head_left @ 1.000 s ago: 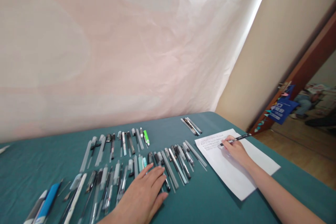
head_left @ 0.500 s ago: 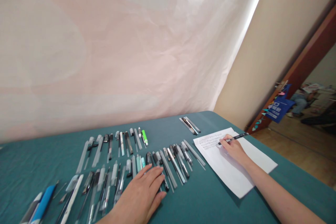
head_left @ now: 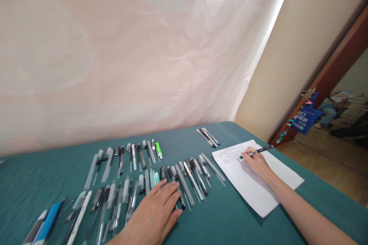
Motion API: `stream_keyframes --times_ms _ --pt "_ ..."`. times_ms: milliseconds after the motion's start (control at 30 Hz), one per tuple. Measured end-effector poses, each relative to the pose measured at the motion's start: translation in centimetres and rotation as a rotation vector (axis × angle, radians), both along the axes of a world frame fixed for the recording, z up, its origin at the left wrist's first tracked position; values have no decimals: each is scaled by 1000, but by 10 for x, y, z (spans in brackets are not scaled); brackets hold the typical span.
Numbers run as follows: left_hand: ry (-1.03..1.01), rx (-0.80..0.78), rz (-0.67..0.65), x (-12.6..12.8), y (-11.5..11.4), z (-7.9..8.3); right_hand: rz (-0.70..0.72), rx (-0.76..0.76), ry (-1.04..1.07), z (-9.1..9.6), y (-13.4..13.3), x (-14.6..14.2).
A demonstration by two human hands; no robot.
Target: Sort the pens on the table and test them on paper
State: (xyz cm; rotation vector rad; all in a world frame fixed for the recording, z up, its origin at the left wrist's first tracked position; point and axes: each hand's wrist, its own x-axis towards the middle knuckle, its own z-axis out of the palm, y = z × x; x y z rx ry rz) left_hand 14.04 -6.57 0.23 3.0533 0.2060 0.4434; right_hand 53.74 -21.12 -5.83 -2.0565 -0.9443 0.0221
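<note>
My right hand grips a dark pen whose tip end is at the written lines on a white sheet of paper. Small handwriting fills the upper left part of the sheet; I cannot read it. Palm down, my left hand lies over the lower ends of pens in the middle row, its fingers stretched out and a little apart. Beside its fingertips are clear, black and pale blue pens. Part of that row is hidden beneath the hand.
A back row of pens includes a bright green one. More pens and a blue-handled tool lie at the front left. A small pen group lies near the far edge of the green tabletop. A person sits beyond the doorway.
The pen in my right hand has shifted very slightly to the right along the writing. My left hand stays where it was.
</note>
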Motion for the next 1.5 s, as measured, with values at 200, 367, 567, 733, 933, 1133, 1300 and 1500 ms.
stream_keyframes --times_ms 200,367,567,733,933,1133,1300,1500 --pt "-13 10 6 0 0 -1 -11 8 -6 0 1 1" --pt "-13 23 7 0 0 0 1 16 6 0 1 1" --pt "-12 12 5 0 0 0 7 29 55 -1 0 0" --pt "-57 13 4 0 0 -2 -8 23 47 1 0 -1" --pt "-49 8 1 0 0 -3 7 20 42 0 0 -1" --pt "-52 -16 7 0 -1 0 6 49 24 3 0 -3" --pt "-60 -24 11 0 -2 0 -1 46 8 3 -1 -4" --pt "-39 3 9 -1 0 -2 9 14 29 3 -2 -2"
